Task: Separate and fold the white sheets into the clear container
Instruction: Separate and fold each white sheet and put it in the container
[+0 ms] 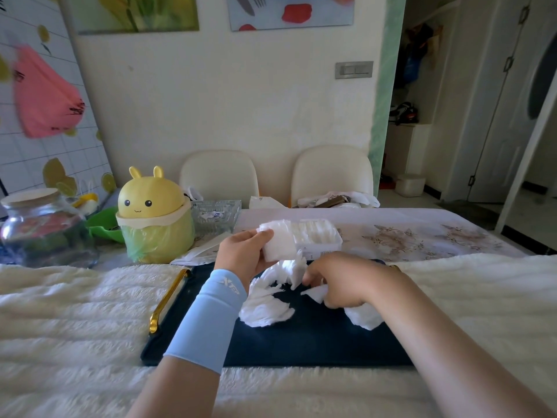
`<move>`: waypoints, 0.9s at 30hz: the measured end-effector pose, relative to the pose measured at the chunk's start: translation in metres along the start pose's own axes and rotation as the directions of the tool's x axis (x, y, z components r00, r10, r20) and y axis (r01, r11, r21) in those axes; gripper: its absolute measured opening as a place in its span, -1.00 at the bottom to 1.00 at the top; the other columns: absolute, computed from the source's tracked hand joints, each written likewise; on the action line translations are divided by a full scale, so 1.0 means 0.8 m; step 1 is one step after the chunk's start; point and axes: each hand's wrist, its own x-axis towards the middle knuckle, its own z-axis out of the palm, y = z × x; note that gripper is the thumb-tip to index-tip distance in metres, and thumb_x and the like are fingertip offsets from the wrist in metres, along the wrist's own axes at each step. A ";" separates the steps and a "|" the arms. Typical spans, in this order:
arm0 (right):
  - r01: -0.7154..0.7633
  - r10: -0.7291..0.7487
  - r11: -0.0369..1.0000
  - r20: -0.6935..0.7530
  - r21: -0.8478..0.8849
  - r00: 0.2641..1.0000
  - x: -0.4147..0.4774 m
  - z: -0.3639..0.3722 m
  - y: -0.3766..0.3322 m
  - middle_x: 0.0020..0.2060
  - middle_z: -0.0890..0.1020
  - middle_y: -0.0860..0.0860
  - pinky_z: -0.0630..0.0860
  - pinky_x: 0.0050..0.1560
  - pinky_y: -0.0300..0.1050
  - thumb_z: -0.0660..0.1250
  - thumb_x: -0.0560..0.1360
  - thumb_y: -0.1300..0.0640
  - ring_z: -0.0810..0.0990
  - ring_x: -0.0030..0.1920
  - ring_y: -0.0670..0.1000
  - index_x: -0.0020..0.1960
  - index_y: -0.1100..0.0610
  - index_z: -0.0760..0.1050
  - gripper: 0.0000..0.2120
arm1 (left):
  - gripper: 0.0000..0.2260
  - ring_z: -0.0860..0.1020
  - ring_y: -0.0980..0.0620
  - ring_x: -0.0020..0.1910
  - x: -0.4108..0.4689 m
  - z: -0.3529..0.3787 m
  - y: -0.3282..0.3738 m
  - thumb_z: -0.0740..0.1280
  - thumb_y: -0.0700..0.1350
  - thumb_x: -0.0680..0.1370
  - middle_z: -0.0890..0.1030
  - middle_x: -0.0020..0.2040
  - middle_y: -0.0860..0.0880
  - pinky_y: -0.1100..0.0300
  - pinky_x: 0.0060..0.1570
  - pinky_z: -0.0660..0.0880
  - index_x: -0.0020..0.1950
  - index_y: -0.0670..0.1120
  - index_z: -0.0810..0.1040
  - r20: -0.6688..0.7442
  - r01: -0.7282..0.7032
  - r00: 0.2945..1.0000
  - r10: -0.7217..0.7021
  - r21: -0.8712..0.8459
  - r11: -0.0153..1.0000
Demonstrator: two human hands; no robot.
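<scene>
Dining room, cream wall with two prints far behind the tray, open doorway off beyond its right end. Table (pixel 422 227) in floral cloth past the tray's far edge; white fleecy cover (pixel 75 312) under the tray and on both sides of it. Navy tray (pixel 301 342), gold handle (pixel 168 300) on its left edge. Two cream chairs (pixel 220 173) behind the tray, across the table. Yellow rabbit-eared bin (pixel 153 215) and lidded glass jar (pixel 42 227), both left of the tray's far corner. Clear container (pixel 319 236), just beyond the tray's far edge, appears well filled with folded white sheets. Loose white sheets (pixel 265 309), crumpled and tangled, on the tray's middle. Left hand (pixel 244 254), blue sleeve (pixel 208 318) on the forearm, raised over the tray's far edge, thumb and fingers clamped on a folded sheet (pixel 278 245) close by the container. Right hand (pixel 340 282), low over the tray, fingers curled into the loose white sheets, pinching a piece. Hands apart. Step judged: parting the next sheet while the folded one waits to go in. Advice: draw one ply free slowly, since thin tissue likely tears; keep the fold pressed flat; slide it in edge-first beside those already packed.
</scene>
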 end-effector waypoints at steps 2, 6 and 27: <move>-0.008 0.009 1.000 -0.103 0.013 0.995 0.007 0.003 0.007 -0.07 0.58 -0.04 0.46 -0.17 -0.13 0.28 0.47 0.25 0.53 -0.13 0.01 0.03 -0.02 0.59 -0.76 | -0.96 0.69 -0.16 -0.07 0.000 0.000 -0.001 0.40 -0.22 0.55 0.69 0.02 -0.23 0.01 -0.06 0.66 -0.06 -0.18 0.62 -0.002 -0.001 1.000 0.001 0.006 1.000; 0.056 0.012 0.975 -0.300 0.217 0.954 0.013 0.003 0.020 -0.41 0.39 0.03 0.23 -0.32 -0.09 0.24 0.55 0.17 0.34 -0.38 0.03 -0.27 0.18 0.43 -0.77 | -0.96 0.69 -0.16 -0.07 0.001 0.000 0.000 0.40 -0.22 0.55 0.69 -0.01 -0.22 -0.02 -0.02 0.64 -0.09 -0.17 0.63 -0.015 -0.009 1.000 0.009 0.019 1.000; 0.179 0.352 0.513 -0.396 0.839 0.848 -0.006 -0.030 -0.016 -0.30 0.70 -0.06 0.61 -0.26 -0.22 0.60 0.37 0.12 0.63 -0.37 -0.11 -0.13 0.09 0.67 -0.86 | -0.76 0.70 -0.10 -0.05 -0.017 0.019 0.001 0.29 -0.15 0.63 0.70 0.04 -0.24 0.13 -0.09 0.66 0.17 -0.29 0.61 0.270 0.073 0.961 -0.050 -0.075 0.995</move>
